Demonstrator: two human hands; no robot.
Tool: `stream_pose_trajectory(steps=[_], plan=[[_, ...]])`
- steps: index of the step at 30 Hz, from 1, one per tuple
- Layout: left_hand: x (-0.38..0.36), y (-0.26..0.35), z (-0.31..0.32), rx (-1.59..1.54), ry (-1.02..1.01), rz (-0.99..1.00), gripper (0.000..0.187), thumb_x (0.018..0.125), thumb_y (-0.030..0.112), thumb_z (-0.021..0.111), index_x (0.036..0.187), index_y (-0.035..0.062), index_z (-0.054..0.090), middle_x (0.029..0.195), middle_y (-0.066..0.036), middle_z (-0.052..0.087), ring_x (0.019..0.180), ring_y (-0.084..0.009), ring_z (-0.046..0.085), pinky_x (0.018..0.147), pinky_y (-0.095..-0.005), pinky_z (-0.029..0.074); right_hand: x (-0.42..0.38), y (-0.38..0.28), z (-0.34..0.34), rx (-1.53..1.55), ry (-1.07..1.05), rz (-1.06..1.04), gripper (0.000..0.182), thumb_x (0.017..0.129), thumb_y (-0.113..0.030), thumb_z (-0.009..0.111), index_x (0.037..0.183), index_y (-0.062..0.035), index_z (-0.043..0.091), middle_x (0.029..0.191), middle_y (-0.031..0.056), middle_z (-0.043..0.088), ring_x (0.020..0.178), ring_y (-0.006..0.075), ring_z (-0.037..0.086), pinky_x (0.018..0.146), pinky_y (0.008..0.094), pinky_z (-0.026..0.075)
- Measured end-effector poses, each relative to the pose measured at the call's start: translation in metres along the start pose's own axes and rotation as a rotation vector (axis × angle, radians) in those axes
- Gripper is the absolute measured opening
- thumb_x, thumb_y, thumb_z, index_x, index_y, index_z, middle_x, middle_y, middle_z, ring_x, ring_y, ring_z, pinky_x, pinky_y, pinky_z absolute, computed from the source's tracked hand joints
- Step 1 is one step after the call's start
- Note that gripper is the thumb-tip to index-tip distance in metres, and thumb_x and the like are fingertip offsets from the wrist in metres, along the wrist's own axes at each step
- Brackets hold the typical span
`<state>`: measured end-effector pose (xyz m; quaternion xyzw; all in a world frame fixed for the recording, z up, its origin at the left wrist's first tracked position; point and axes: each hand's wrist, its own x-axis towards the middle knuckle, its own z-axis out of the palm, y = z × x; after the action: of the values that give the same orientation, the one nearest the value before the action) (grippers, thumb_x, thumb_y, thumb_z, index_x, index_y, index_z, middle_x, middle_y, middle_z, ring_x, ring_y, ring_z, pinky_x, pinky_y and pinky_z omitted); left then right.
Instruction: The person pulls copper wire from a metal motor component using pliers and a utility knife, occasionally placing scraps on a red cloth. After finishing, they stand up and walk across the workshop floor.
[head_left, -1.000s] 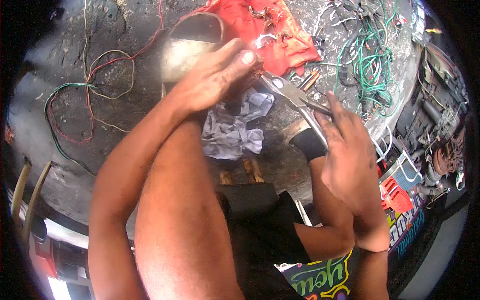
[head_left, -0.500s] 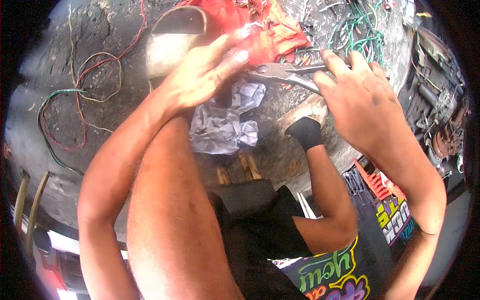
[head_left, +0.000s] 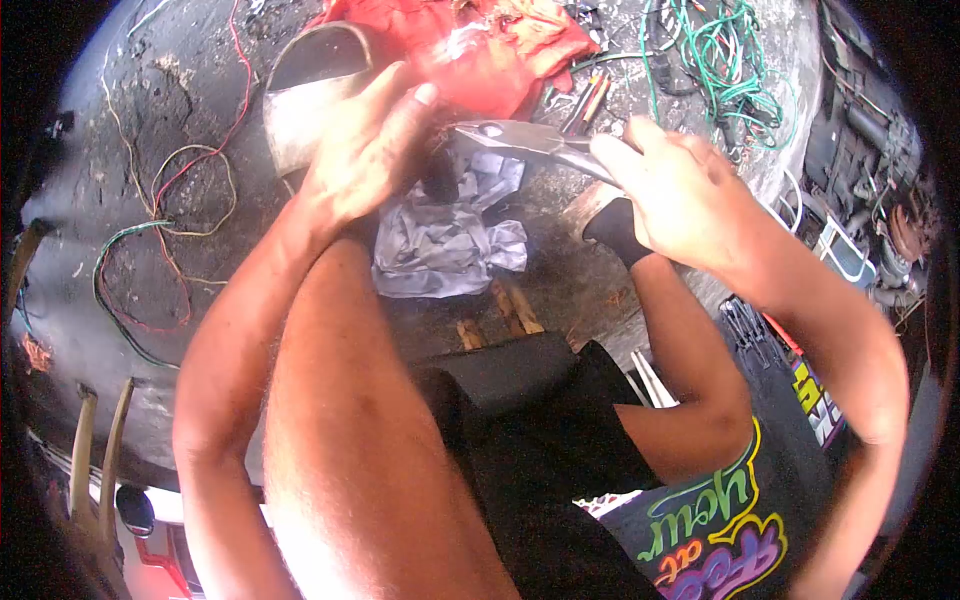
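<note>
My right hand [head_left: 665,185] is wrapped round the handles of metal pliers [head_left: 530,140], whose jaws point left toward my other hand. My left hand [head_left: 365,145] is pinched beside the jaw tips; what its fingers hold is too small and blurred to make out. Below it a crumpled pale cloth or wrapper [head_left: 440,245] lies on the dark ground. A red cloth [head_left: 470,60] is spread beyond both hands. The rounded pale container [head_left: 300,110] stands left of my left hand.
Tangled green wires [head_left: 720,70] lie at the upper right. Thin red and tan wires [head_left: 190,190] loop over the ground at the left. Slim tools [head_left: 590,100] lie behind the pliers. Metal parts [head_left: 890,200] are piled at the far right. My legs and a foot show below.
My right hand and the pliers have shifted left, and the handles are closer together. The pliers' jaws now stand a little apart from my left fingers. The view has shifted slightly.
</note>
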<state>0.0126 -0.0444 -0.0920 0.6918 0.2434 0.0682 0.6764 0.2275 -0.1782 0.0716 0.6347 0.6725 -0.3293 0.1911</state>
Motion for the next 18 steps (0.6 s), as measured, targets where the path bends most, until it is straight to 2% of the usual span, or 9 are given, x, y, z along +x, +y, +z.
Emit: stream_pose_trajectory(steps=[1, 3, 5, 8, 11, 13, 14, 17, 18], plan=[[-0.002, -0.001, 0.000, 0.004, 0.007, -0.008, 0.036, 0.098, 0.033, 0.046, 0.116, 0.0049, 0.058, 0.101, -0.019, 0.065, 0.095, -0.0305, 0.063, 0.085, -0.0391, 0.047, -0.002, -0.002, 0.004, 0.002, 0.000, -0.011, 0.041, 0.074, 0.001, 0.056, 0.115, -0.0043, 0.055, 0.088, 0.0200, 0.054, 0.072, 0.0404, 0.060, 0.065, 0.0453, 0.051], [-0.002, 0.000, -0.001, 0.015, 0.005, -0.030, 0.036, 0.097, 0.033, 0.046, 0.116, 0.0044, 0.058, 0.101, -0.019, 0.064, 0.095, -0.0311, 0.063, 0.086, -0.0396, 0.047, -0.005, -0.010, 0.010, 0.116, -0.080, 0.131, 0.039, 0.078, -0.006, 0.057, 0.117, -0.0076, 0.055, 0.092, 0.0198, 0.057, 0.076, 0.0404, 0.063, 0.067, 0.0489, 0.054], [-0.001, -0.003, -0.003, 0.025, 0.027, -0.020, 0.039, 0.097, 0.036, 0.045, 0.115, 0.0043, 0.059, 0.101, -0.019, 0.065, 0.094, -0.0321, 0.063, 0.086, -0.0394, 0.047, -0.010, -0.016, 0.027, 0.188, 0.004, 0.096, 0.040, 0.075, -0.002, 0.056, 0.115, -0.0054, 0.054, 0.090, 0.0204, 0.056, 0.074, 0.0425, 0.062, 0.066, 0.0496, 0.053], [-0.001, 0.003, -0.002, -0.183, 0.009, -0.222, 0.040, 0.097, 0.035, 0.041, 0.111, 0.0033, 0.061, 0.105, -0.019, 0.064, 0.098, -0.0335, 0.062, 0.087, -0.0391, 0.047, -0.012, -0.029, 0.043, 0.429, 0.159, 0.163, 0.035, 0.073, 0.003, 0.055, 0.108, 0.0001, 0.053, 0.088, 0.0223, 0.056, 0.076, 0.0442, 0.060, 0.068, 0.0507, 0.051], [-0.001, -0.006, -0.001, -0.218, 0.048, -0.281, 0.038, 0.097, 0.031, 0.041, 0.110, 0.0027, 0.061, 0.110, -0.019, 0.064, 0.102, -0.0339, 0.061, 0.088, -0.0389, 0.046, -0.006, -0.041, 0.051, 0.616, 0.134, 0.186, 0.032, 0.073, 0.005, 0.053, 0.104, 0.0004, 0.052, 0.088, 0.0234, 0.055, 0.080, 0.0456, 0.058, 0.071, 0.0506, 0.049], [-0.002, -0.017, 0.003, -0.097, 0.076, -0.271, 0.038, 0.098, 0.028, 0.037, 0.112, 0.0032, 0.061, 0.113, -0.018, 0.063, 0.106, -0.0340, 0.059, 0.092, -0.0376, 0.045, -0.002, -0.052, 0.055, 0.644, 0.162, 0.190, 0.026, 0.072, 0.006, 0.051, 0.098, 0.0008, 0.051, 0.087, 0.0236, 0.056, 0.082, 0.0461, 0.057, 0.072, 0.0493, 0.049], [-0.001, -0.022, 0.003, 0.038, 0.123, -0.066, 0.042, 0.097, 0.033, 0.037, 0.119, 0.0045, 0.058, 0.112, -0.015, 0.063, 0.104, -0.0293, 0.059, 0.092, -0.0358, 0.045, -0.002, -0.056, 0.057, 0.699, 0.175, 0.232, 0.025, 0.072, 0.006, 0.050, 0.097, 0.0011, 0.051, 0.086, 0.0233, 0.056, 0.082, 0.0459, 0.058, 0.072, 0.0494, 0.048], [0.001, -0.015, 0.003, -0.049, 0.096, -0.154, 0.051, 0.096, 0.040, 0.038, 0.130, 0.0046, 0.051, 0.113, -0.012, 0.061, 0.105, -0.0252, 0.059, 0.097, -0.0343, 0.044, -0.003, -0.070, 0.048, 0.789, 0.152, 0.329, 0.023, 0.073, 0.008, 0.048, 0.095, 0.0018, 0.050, 0.084, 0.0222, 0.057, 0.083, 0.0456, 0.058, 0.073, 0.0497, 0.047], [0.002, -0.016, 0.001, -0.121, 0.039, -0.178, 0.052, 0.097, 0.042, 0.038, 0.130, 0.0048, 0.052, 0.114, -0.011, 0.061, 0.105, -0.0248, 0.059, 0.096, -0.0349, 0.045, -0.005, -0.072, 0.047, 0.793, 0.175, 0.340, 0.019, 0.075, 0.009, 0.048, 0.092, 0.0006, 0.051, 0.079, 0.0191, 0.055, 0.077, 0.0401, 0.058, 0.070, 0.0448, 0.047]])
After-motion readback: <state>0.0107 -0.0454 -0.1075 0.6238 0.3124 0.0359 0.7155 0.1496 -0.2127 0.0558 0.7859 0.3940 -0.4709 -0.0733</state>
